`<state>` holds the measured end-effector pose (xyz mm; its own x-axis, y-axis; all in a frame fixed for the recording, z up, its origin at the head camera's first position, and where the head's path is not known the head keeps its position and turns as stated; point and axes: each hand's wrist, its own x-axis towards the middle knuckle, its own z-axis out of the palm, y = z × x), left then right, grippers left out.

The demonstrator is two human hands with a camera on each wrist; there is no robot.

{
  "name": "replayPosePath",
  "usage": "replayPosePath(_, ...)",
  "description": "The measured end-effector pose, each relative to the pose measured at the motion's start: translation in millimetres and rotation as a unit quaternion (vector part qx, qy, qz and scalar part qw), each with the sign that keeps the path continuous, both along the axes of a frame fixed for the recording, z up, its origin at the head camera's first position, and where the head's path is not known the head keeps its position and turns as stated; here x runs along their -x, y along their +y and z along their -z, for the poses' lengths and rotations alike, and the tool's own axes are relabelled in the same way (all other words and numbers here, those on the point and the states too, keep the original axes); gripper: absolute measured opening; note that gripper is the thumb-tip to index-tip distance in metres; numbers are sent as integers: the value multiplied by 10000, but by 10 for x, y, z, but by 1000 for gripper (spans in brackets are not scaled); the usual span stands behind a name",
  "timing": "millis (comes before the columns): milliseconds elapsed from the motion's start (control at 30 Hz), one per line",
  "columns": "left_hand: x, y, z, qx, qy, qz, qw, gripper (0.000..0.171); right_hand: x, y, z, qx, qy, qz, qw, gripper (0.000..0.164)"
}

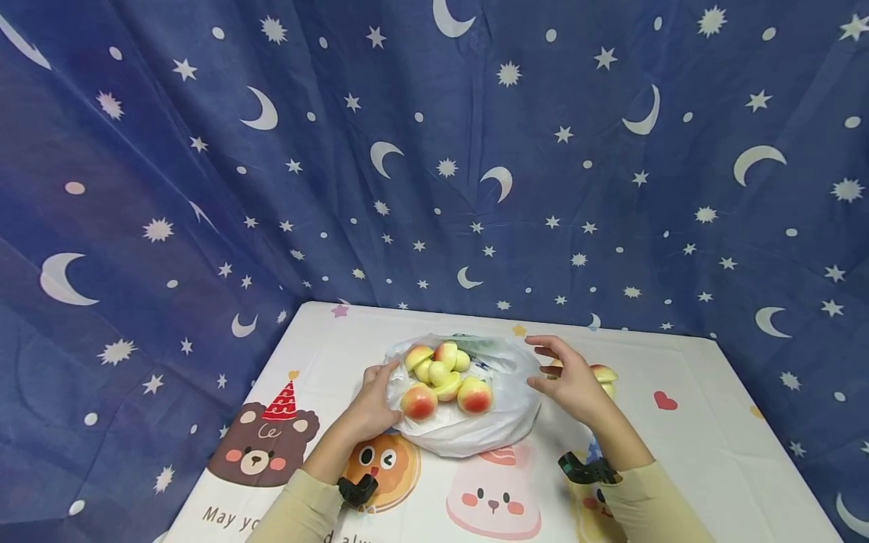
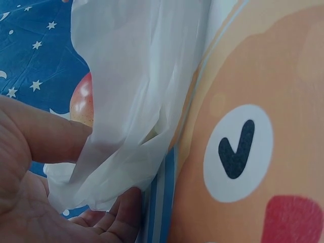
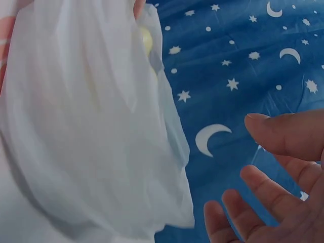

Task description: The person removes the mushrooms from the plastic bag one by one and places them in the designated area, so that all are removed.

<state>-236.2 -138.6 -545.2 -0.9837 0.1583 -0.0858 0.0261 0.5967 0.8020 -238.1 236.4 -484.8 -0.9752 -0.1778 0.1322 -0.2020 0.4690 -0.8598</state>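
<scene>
A white plastic bag point(image 1: 468, 443) sits with its mouth spread on the table. Red-and-yellow fruit pieces point(image 1: 419, 402), whole-looking and cut, lie inside it. My left hand point(image 1: 372, 403) holds the bag's left rim; in the left wrist view the thumb is inside the plastic point(image 2: 121, 101) and the fingers are outside. A reddish fruit point(image 2: 82, 101) shows past that rim. At the bag's right side is my right hand point(image 1: 569, 383), fingers spread and bent a little. The right wrist view shows this hand point(image 3: 281, 197) apart from the bag point(image 3: 86, 126), holding nothing.
More fruit pieces point(image 1: 604, 374) lie beyond the right hand, partly hidden by it. A cartoon-print cloth point(image 1: 686, 452) covers the table. Behind it hangs a blue curtain point(image 1: 421, 188) with moons and stars. Each wrist wears a black strap point(image 1: 588, 469).
</scene>
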Motion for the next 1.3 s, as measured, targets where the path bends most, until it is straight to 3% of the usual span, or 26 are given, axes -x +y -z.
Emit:
replayPosePath(233, 3, -1, 1, -43, -2, -33, 10000, 105, 17, -151, 11, 132, 132, -257, 9995, 66)
replayPosePath(667, -1, -3, -3, -71, -129, -42, 9999, 103, 69, -393, 95, 424, -155, -604, 9972, 66)
replayPosePath(1033, -7, -8, -8, -74, -190, -65, 9998, 104, 140, -543, 219, 425, -581, -657, 9952, 67)
replayPosePath(1300, -9, -10, -20, -123, -206, -60, 9997, 103, 158, -582, 343, 383, -571, -658, 9955, 65)
